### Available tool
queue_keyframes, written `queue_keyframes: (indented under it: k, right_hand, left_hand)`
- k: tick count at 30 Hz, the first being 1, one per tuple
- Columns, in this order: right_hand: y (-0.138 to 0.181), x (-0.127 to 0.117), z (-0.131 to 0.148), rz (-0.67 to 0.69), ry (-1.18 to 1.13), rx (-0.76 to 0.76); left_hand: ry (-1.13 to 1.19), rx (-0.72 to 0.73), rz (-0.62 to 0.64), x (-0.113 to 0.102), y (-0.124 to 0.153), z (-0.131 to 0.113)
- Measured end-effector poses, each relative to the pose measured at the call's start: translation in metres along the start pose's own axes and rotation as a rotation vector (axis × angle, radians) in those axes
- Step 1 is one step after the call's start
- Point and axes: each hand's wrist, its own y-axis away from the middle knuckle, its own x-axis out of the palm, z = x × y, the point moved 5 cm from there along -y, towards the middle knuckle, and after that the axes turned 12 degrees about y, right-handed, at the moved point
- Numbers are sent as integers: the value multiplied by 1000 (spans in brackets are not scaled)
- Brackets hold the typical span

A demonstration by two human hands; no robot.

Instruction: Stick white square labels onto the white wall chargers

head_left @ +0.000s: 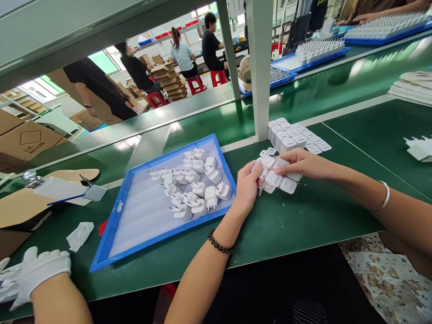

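My left hand (248, 186) and my right hand (300, 163) meet over a cluster of white plug adapters (281, 180) lying on the green table. The left hand's fingers curl around one adapter at the cluster's left side. The right hand pinches another adapter from above with thumb and fingers. Just left of my hands lies a blue tray (114, 225) with several loose white adapters (194, 191) piled in its far right half. A neat block of stacked adapters (286, 135) stands behind my hands by a white post (259, 67).
A co-worker's white-gloved hand (33, 270) rests at the lower left, near cardboard pieces (20, 207) and a white scrap (79, 235). More trays of adapters (317, 51) sit on the far green belt. Other people sit on red stools in the background. Patterned cloth (384, 279) covers my lap.
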Motion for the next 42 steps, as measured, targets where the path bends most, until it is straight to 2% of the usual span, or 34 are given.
queue_keyframes:
  k: [8, 12, 16, 18, 20, 22, 25, 27, 29, 31, 35, 37, 42]
  right_hand:
    - [2, -25, -7, 160, 187, 33]
    - [2, -33, -9, 167, 297, 9]
    - [10, -55, -14, 163, 282, 43]
    - [15, -67, -16, 152, 252, 85]
    - [17, -72, -17, 149, 242, 104]
    - [16, -68, -16, 160, 242, 105]
    - [9, -49, -13, 176, 246, 84]
    - [5, -35, -10, 194, 273, 35]
    - [3, -24, -9, 231, 294, -13]
    - [3, -24, -10, 259, 296, -14]
    - [6, -45, -13, 168, 264, 20]
    - [6, -46, -13, 170, 274, 15]
    - [0, -10, -8, 337, 312, -55]
  left_hand:
    - [-13, -24, -60, 3, 4, 6]
    - [-28, -23, -140, 4, 6, 13]
    - [-75, 20, -252, -11, 4, 7]
    - [-104, 23, -271, -18, 3, 2]
    - [-168, -1, -239, -17, 4, 1]
    - [-333, 15, -172, -8, 8, 0]
    - [-653, 114, -77, 11, 16, -2]
    - [-738, 163, -41, 20, 20, -2]
    - [-739, 218, -20, 22, 20, -2]
    - [-722, 279, -36, 18, 18, -5]
    - [-672, 329, -102, 6, 15, -14]
    - [-661, 313, -80, 7, 16, -16]
    - [-710, 136, 43, 17, 16, -5]
